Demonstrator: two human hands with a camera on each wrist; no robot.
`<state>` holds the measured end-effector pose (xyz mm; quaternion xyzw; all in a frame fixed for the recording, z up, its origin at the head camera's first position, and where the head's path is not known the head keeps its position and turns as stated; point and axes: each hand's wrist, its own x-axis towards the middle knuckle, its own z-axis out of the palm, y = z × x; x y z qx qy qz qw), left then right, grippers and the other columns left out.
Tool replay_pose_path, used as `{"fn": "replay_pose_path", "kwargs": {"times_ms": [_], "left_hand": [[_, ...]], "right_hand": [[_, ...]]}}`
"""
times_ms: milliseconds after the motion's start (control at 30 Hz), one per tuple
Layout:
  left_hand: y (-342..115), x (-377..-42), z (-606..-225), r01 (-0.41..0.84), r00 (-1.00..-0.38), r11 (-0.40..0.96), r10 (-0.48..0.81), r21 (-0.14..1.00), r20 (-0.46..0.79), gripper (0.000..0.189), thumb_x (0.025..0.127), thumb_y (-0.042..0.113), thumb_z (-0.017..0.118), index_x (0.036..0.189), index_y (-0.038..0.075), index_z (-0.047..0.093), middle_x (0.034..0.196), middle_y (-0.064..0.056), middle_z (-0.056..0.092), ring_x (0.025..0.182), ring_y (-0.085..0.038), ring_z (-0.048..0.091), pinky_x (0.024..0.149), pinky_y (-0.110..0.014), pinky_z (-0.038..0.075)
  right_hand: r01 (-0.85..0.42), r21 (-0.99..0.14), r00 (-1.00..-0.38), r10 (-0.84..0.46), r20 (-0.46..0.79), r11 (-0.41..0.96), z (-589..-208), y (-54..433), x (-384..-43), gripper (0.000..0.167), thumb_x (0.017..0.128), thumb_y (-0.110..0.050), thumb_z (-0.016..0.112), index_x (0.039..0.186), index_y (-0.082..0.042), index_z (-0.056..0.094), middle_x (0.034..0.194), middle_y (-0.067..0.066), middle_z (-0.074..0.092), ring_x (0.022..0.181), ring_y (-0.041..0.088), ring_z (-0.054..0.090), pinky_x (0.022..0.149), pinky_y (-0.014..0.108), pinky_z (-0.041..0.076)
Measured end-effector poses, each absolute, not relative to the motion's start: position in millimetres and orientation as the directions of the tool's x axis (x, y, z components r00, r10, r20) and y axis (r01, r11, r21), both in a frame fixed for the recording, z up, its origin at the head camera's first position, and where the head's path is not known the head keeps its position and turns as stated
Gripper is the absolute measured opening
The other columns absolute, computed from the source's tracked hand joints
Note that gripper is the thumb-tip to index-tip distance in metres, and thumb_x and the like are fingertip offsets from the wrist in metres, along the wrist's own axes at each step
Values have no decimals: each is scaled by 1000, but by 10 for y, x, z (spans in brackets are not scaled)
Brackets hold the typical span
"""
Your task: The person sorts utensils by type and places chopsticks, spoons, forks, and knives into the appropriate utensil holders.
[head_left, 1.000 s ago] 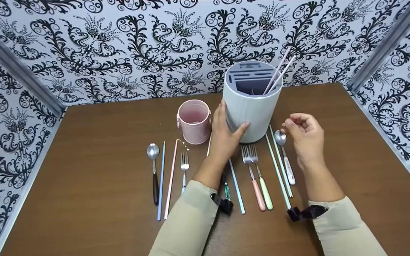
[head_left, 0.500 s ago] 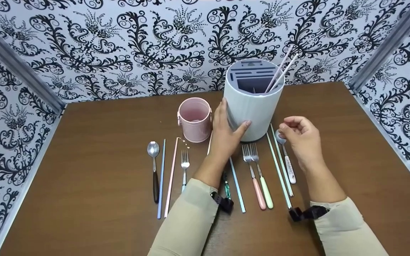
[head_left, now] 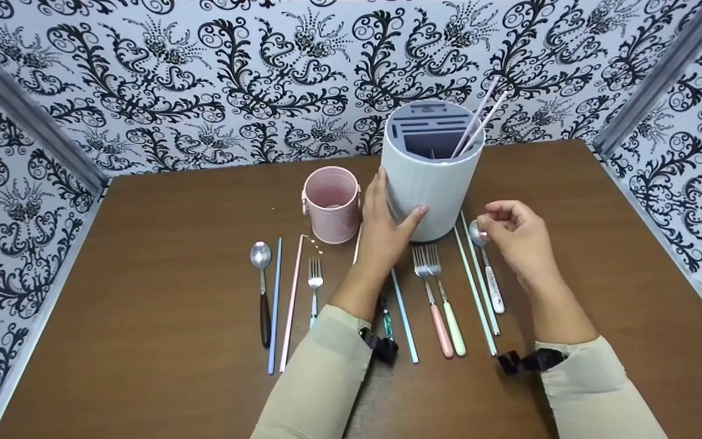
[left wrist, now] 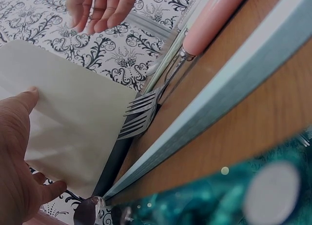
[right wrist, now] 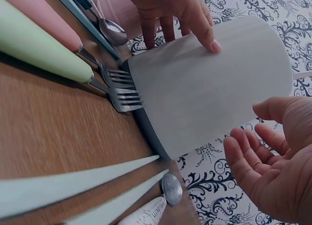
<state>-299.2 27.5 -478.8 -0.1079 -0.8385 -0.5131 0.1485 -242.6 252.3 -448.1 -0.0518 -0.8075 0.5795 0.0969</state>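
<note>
My left hand (head_left: 384,238) holds the left side of a white, upright utensil holder (head_left: 439,189), its thumb across the front. Two pale pink chopsticks (head_left: 479,125) lean out of the holder's slotted grey top. To the right, my right hand (head_left: 521,244) hovers with loosely bent fingers and nothing in them, apart from the holder in the right wrist view. Below that hand lies a spoon (head_left: 494,289) with a patterned white handle, beside two pale green chopsticks (head_left: 473,280). Two forks, one pink-handled (head_left: 441,329) and one green-handled (head_left: 454,329), lie in front of the holder.
A pink cup (head_left: 334,225) stands left of the holder. Farther left lie a black-handled spoon (head_left: 264,317), a blue chopstick (head_left: 275,305), a pink chopstick (head_left: 293,305) and a fork (head_left: 315,280). My left forearm partly covers a green-handled utensil (head_left: 387,323) near another blue chopstick (head_left: 404,317).
My right hand has shifted slightly left and down, over the spoon's bowl. The left hand stays on the utensil holder, and the things on the table keep their places.
</note>
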Motion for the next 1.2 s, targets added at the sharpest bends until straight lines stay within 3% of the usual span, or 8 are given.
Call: {"fn": "replay_pose_path", "kwargs": {"times_ms": [300, 567, 933, 1200], "left_hand": [[273, -2998, -4810, 354, -923, 456, 27, 816, 385, 100, 91, 41, 79, 166, 11, 20, 165, -16, 35, 154, -31, 34, 128, -44, 29], [268, -3002, -4809, 347, -926, 454, 29, 820, 375, 101, 91, 41, 79, 167, 13, 19, 166, -14, 34, 154, -30, 33, 129, -43, 29], [271, -3000, -4802, 348, -928, 444, 35, 826, 372, 101, 91, 41, 79, 167, 14, 19, 166, -14, 34, 154, -29, 33, 128, -44, 30], [270, -2994, -4803, 335, -932, 443, 30, 832, 360, 100, 91, 41, 80, 166, 13, 21, 166, -15, 34, 155, -31, 33, 128, -44, 30]], "right_hand": [[10, -907, -994, 101, 36, 421, -4501, 2617, -2428, 40, 100, -15, 67, 132, 7, 57, 111, 10, 61, 87, 7, 65, 77, 22, 61], [55, -828, -998, 29, -47, 558, -4532, 2665, -2429, 48, 102, -20, 66, 138, 9, 54, 118, 21, 61, 91, 12, 62, 74, 20, 60], [126, -730, -987, 14, -158, 671, -4569, 2774, -2409, 47, 101, -25, 66, 135, 5, 54, 116, 20, 63, 90, 20, 66, 72, 21, 58], [107, -653, -981, -27, -192, 749, -4568, 2803, -2382, 44, 98, -29, 68, 124, 5, 58, 102, 13, 63, 81, 20, 68, 69, 27, 60]]}}
